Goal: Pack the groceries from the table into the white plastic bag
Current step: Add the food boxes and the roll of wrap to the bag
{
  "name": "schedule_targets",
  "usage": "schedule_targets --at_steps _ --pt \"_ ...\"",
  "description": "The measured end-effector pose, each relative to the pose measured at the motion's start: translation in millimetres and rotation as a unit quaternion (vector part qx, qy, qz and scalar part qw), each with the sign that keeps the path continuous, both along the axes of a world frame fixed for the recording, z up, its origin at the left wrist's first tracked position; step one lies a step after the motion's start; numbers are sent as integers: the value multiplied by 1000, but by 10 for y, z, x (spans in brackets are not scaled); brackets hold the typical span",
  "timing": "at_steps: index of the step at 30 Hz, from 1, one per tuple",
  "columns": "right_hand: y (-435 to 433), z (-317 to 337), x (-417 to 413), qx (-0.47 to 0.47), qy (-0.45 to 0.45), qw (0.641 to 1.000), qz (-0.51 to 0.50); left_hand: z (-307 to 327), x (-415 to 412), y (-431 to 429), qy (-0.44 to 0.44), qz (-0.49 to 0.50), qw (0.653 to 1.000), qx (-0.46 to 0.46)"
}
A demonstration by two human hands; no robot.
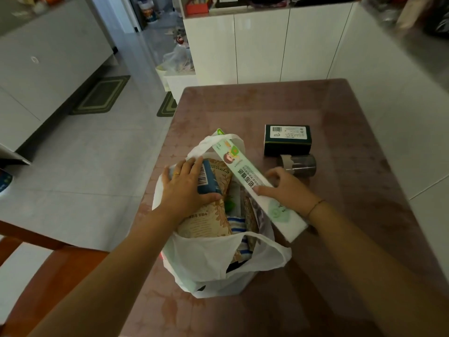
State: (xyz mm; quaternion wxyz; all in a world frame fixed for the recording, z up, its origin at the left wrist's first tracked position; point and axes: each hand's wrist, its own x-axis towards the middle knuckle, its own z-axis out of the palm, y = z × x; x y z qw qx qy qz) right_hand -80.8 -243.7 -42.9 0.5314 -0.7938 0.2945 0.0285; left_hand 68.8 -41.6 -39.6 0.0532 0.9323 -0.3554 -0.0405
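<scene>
Two hands grip (probably cardboard) long box.

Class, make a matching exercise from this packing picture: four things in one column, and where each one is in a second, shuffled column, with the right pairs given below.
Things
1. blue packet
2. long white box
3. dark green box
4. glass jar

Places
A. lying on its side on the table, just behind the right hand
B. under the left hand, in the bag's mouth
C. standing alone on the table, beyond the jar
D. held by the right hand, slanting across the bag's opening

Pairs: 1-B, 2-D, 3-C, 4-A
</scene>
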Motion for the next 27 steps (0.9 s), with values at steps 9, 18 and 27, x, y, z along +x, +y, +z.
schedule_targets --at_steps 9,18,27 --pt "921 51 292 35 -71 996 -32 157 -246 -20 53 -96 981 -157" --pt "-187 -566 -64 -167 53 979 -101 -61 -333 34 1 -186 982 29" --pt "-247 -975 -358 -183 156 971 -2 -36 -350 30 7 -183 983 32"
